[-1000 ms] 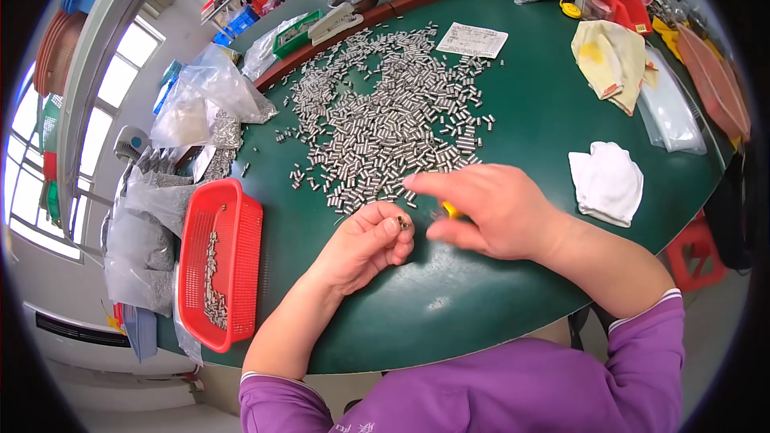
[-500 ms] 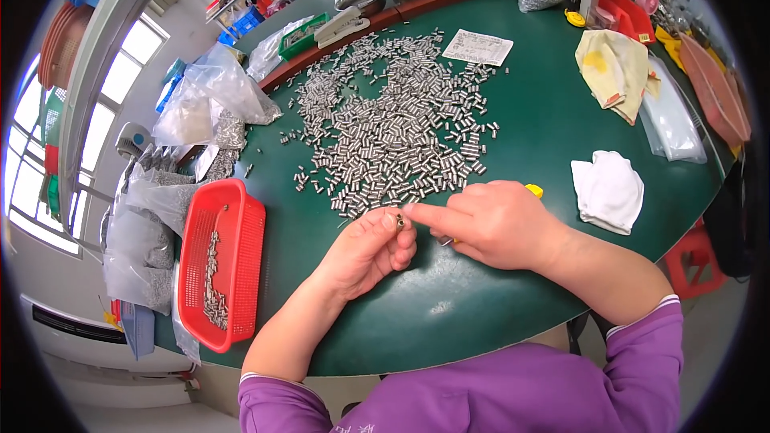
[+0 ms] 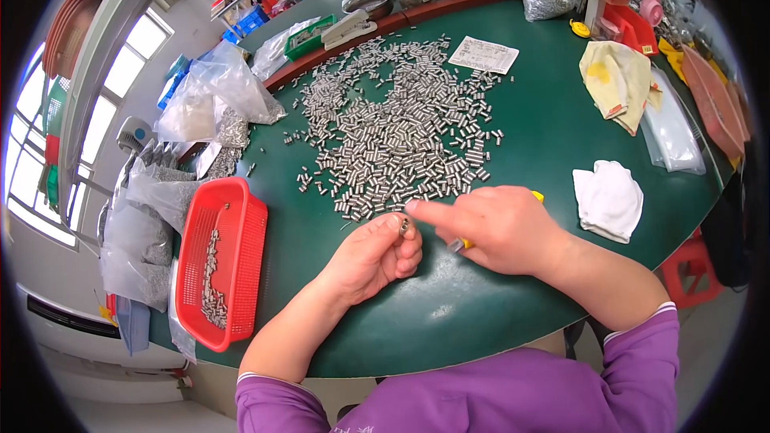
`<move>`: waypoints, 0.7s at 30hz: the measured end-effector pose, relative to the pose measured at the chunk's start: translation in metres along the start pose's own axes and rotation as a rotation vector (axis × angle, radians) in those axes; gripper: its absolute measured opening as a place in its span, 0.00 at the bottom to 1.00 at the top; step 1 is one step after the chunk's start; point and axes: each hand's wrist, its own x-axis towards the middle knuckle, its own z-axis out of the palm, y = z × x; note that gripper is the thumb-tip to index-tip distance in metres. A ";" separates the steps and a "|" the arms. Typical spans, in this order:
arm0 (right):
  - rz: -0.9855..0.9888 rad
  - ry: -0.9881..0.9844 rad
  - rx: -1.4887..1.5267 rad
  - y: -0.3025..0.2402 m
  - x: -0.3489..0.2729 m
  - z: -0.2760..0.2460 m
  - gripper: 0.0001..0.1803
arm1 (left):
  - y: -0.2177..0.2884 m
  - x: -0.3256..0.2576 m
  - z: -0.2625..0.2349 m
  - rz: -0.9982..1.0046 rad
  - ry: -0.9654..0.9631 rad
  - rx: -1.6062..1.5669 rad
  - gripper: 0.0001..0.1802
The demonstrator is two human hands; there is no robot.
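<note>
My left hand [image 3: 370,258] is closed, its thumb and forefinger pinching small metal sleeves [image 3: 403,227] with the open ends showing. To its right, my right hand [image 3: 507,231] has its fingers curled round a yellow-handled tool [image 3: 468,244] with a metal end; most of it is hidden in the palm, so its kind cannot be made out. The right forefinger points left, its tip close to the left fingertips. Just beyond both hands spreads a large pile of short silvery metal sleeves [image 3: 401,132] on the green table [image 3: 449,305].
To the left stands a red plastic basket [image 3: 258,265] with some metal pieces inside, beside clear bags [image 3: 136,248] of small parts. A white cloth [image 3: 608,200] and yellowish gloves [image 3: 613,84] lie right. A printed paper [image 3: 484,55] rests behind the pile.
The right hand has turned a little, so more of the yellow tool and its metal end shows below the fingers. The left hand keeps its pinch. The whole view has shifted slightly.
</note>
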 end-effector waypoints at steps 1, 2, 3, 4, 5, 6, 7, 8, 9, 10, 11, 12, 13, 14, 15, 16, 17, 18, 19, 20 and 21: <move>-0.044 -0.089 -0.077 -0.006 0.003 -0.009 0.32 | 0.001 0.000 0.001 0.004 0.000 -0.001 0.15; -0.047 -0.091 -0.078 -0.006 0.002 -0.008 0.32 | 0.002 0.000 0.004 -0.005 0.023 0.011 0.15; -0.028 -0.095 -0.077 -0.006 0.000 -0.004 0.30 | 0.002 0.000 0.005 -0.018 0.047 0.022 0.15; -0.008 -0.099 -0.076 -0.004 -0.002 -0.002 0.27 | 0.001 0.000 0.004 -0.018 0.047 0.021 0.15; -0.008 -0.100 -0.076 -0.001 -0.003 0.000 0.27 | 0.000 0.000 0.002 -0.003 0.024 0.013 0.16; -0.007 -0.036 -0.066 0.004 -0.002 0.000 0.25 | -0.001 0.000 0.002 0.013 0.000 0.004 0.16; -0.006 0.027 -0.056 0.007 -0.002 0.000 0.23 | -0.001 0.000 0.002 0.016 0.001 0.002 0.16; 0.006 0.055 -0.047 0.007 -0.001 0.001 0.19 | -0.002 0.000 0.004 0.018 0.036 0.022 0.16; 0.001 0.052 -0.046 0.005 -0.001 0.000 0.19 | -0.002 0.000 0.004 0.024 0.074 0.042 0.16; 0.009 0.019 -0.048 0.003 -0.001 -0.001 0.21 | -0.002 0.000 0.004 0.029 0.076 0.040 0.16; 0.017 -0.015 -0.051 0.002 -0.001 -0.002 0.24 | -0.002 0.000 0.005 0.039 0.097 0.044 0.15; 0.016 -0.017 -0.051 0.000 -0.001 -0.002 0.24 | -0.003 0.001 0.005 0.046 0.117 0.047 0.15; 0.006 -0.038 -0.044 -0.001 -0.001 -0.002 0.24 | -0.003 0.001 0.006 0.048 0.117 0.045 0.15; -0.003 -0.059 -0.038 -0.002 -0.001 -0.003 0.25 | -0.003 0.001 0.008 0.046 0.141 0.033 0.13; -0.004 -0.060 -0.039 -0.003 -0.001 -0.003 0.25 | -0.002 0.000 0.009 0.044 0.164 0.021 0.12; -0.012 -0.073 -0.038 -0.004 0.000 -0.003 0.25 | -0.003 0.000 0.007 0.045 0.163 0.020 0.12; -0.019 -0.086 -0.037 -0.005 0.000 -0.003 0.26 | -0.003 0.000 0.005 0.047 0.153 0.027 0.10; -0.019 -0.086 -0.037 -0.005 -0.001 -0.004 0.26 | -0.004 0.000 0.003 0.047 0.143 0.036 0.09; -0.014 -0.087 -0.044 -0.005 -0.001 -0.004 0.26 | -0.004 -0.001 0.003 0.047 0.143 0.036 0.09; -0.008 -0.089 -0.050 -0.004 -0.002 -0.003 0.26 | -0.004 -0.001 0.003 0.069 0.111 0.017 0.07; -0.008 -0.089 -0.052 -0.002 -0.002 -0.002 0.26 | -0.004 -0.001 0.002 0.090 0.079 -0.003 0.07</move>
